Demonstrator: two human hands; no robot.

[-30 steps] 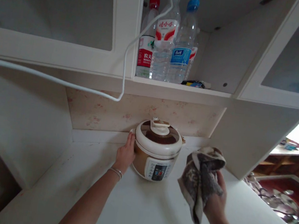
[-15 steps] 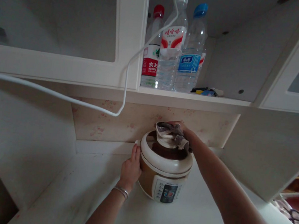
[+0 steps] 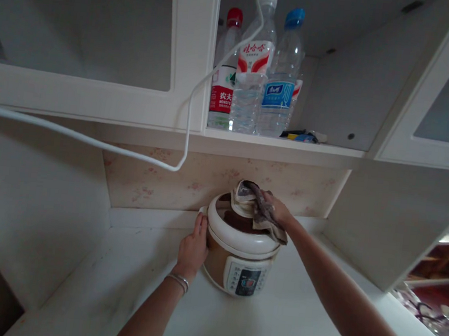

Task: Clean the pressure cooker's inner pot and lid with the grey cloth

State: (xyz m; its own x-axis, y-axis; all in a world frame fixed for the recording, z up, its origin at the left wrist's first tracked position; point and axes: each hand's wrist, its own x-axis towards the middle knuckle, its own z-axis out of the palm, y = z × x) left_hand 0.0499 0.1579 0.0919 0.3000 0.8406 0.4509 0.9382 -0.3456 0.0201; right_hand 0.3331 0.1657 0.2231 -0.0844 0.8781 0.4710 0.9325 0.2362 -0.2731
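Note:
A brown and white electric pressure cooker stands on the white counter, its control panel turned towards me. My left hand grips its left side, fingers pointing up by the side handle. Bunched in my right hand is a grey-brown cloth. It is pressed against the lid's raised white handle and hangs over the right part of the lid. My right fingers are partly hidden by the cloth.
Overhead, an open cabinet shelf holds several plastic water bottles and small items. A white cable hangs across the view at left. Flowered wallpaper covers the wall behind; side panels flank the counter.
My right hand has shifted slightly, and the cloth now hangs lower over the lid's right edge. My left hand stays on the cooker. The whole view has moved a little.

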